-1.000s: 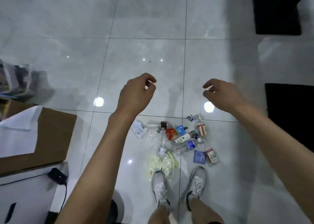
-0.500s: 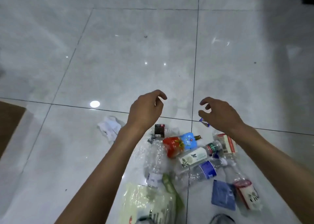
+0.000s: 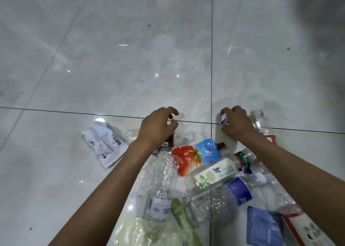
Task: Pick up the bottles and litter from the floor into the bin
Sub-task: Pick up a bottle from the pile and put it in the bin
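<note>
White crumpled wrapper [image 3: 104, 144] lies on floor [image 3: 112, 59], far left of pile. Left hand [image 3: 156, 128] just beside it to right, over clear bottle [image 3: 179, 136] with dark label; fingers curled, grip holds nothing that I can see. Red-blue pouch [image 3: 196, 155] in middle, touching white-label bottle [image 3: 214, 173]. Blue-label bottle [image 3: 231, 191] lower. Right hand [image 3: 237, 126] near tile line, grip pinching small blue wrapper [image 3: 225, 122]. Open clear bottle [image 3: 261, 122] just behind right hand. Bin not in sight.
</note>
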{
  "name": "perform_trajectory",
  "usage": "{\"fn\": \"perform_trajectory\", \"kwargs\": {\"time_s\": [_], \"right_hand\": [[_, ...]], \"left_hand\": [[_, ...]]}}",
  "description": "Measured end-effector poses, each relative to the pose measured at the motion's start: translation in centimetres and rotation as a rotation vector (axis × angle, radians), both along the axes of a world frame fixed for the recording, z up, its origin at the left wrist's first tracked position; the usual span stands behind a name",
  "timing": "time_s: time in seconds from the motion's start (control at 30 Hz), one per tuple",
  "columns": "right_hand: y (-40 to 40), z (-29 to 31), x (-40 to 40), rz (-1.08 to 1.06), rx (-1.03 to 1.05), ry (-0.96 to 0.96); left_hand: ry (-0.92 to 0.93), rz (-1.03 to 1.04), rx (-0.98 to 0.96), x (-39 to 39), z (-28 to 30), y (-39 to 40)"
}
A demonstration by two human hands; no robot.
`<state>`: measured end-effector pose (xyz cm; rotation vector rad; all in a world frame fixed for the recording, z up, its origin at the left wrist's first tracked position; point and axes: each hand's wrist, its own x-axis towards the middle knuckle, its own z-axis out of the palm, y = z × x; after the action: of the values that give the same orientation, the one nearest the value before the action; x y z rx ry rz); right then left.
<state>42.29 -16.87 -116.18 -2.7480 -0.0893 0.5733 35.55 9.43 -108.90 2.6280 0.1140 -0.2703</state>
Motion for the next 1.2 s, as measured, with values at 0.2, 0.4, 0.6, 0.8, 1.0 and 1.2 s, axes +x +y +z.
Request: {"fn": "perform_trajectory", "kwargs": {"time_s": [0.2, 0.4, 0.6, 0.8, 1.0, 1.2], "right_hand": [[1.3, -1.0, -0.1, 0.005, 0.051, -0.016], [1.8, 0.0, -0.8, -0.063, 0.231, -0.078], [1.7, 2.6, -1.5, -0.057, 0.299, -0.132], [2.4, 3.1, -2.2, -0.070, 0.379, -0.070], [3.3, 3.6, -2.1, -0.079, 0.406, -0.010], [4.6, 8.8, -0.7, -0.114, 0.477, -0.019]], "left_hand": [[0.076, -0.147, 0.170, -1.2, -2.0, 0.5], [0.131, -0.232, 0.262, -1.2, -4.0, 1.0], [0.168, -0.241, 0.289, -1.2, -5.1, 0.8], [0.126, -0.229, 0.316, -1.3, -5.7, 0.8], [0.009, -0.032, 0.219, 0.2, -3.7, 1.3], [-0.020, 0.193, 0.045, 1.5, 2.9, 1.7]]}}
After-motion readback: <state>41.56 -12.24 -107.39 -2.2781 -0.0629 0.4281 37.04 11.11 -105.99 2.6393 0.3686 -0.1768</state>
